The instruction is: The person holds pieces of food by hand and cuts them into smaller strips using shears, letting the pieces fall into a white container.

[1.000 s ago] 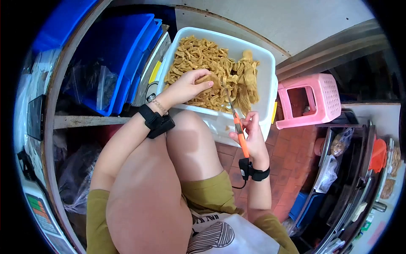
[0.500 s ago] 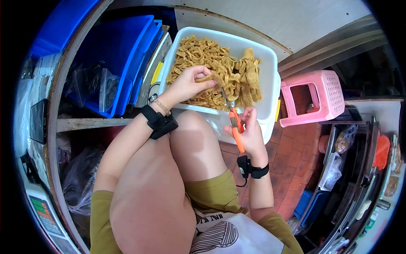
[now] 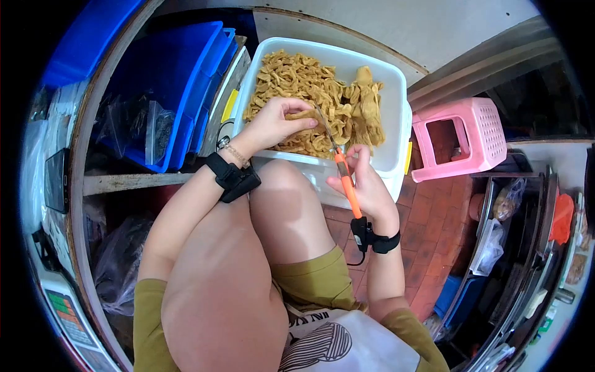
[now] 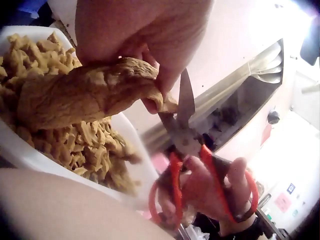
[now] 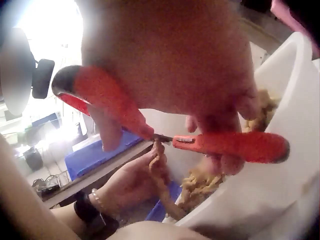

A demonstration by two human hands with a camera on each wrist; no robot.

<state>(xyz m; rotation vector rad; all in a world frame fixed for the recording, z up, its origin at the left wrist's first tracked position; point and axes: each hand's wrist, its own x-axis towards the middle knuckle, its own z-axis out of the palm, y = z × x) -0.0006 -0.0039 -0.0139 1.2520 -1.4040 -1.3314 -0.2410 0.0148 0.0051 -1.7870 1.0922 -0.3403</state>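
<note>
Wrinkled golden-brown piece [image 4: 85,92], long and soft, is pinched between the thumb and fingers of my left hand [image 3: 277,126], over the middle of the white plastic tub [image 3: 396,127] at upper centre of the head view. My right hand [image 3: 373,191] is clamped on the orange-handled metal scissors [image 4: 187,142], fingers through the loops; their blades stand apart at the end of the piece, close to my left thumb. Below, small golden-brown strips [image 3: 288,77] heap the tub's left and middle, with larger folded golden-brown pieces [image 3: 370,111] to their right. Right of the tub sits a pink plastic stool [image 3: 491,137]; blue plastic bins [image 3: 197,99] stand at upper left.
</note>
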